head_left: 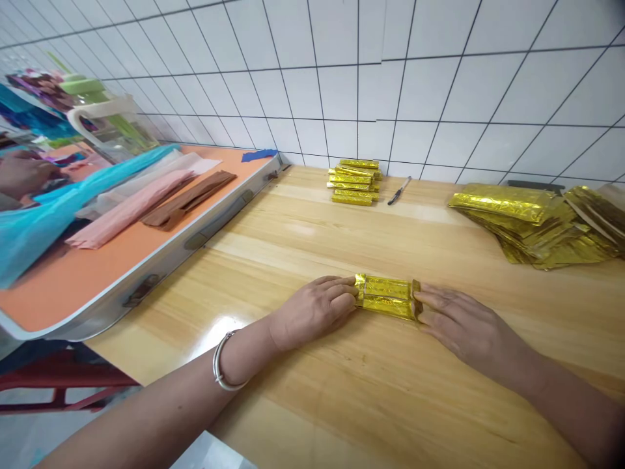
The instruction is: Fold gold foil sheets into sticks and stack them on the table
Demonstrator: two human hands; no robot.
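A small piece of gold foil paper (388, 296) lies on the wooden table in front of me, folded lengthwise with a seam along its middle. Both of its short ends are turned up. At the left end, the curled fingers of my left hand (317, 309) pinch the folded edge. My right hand (473, 332) holds the opposite end, its fingers close together against the raised flap. The thumbs are mostly hidden from this angle. A silver bangle (219, 361) circles my left wrist.
Folded gold foil strips (355, 182) are stacked near the tiled wall, beside a pen (399, 191). Loose gold foil sheets (532, 225) lie at right. An orange-topped table (43, 293) at left bears coloured crepe paper and a clear jug (117, 130); another person's hand (24, 172) is there.
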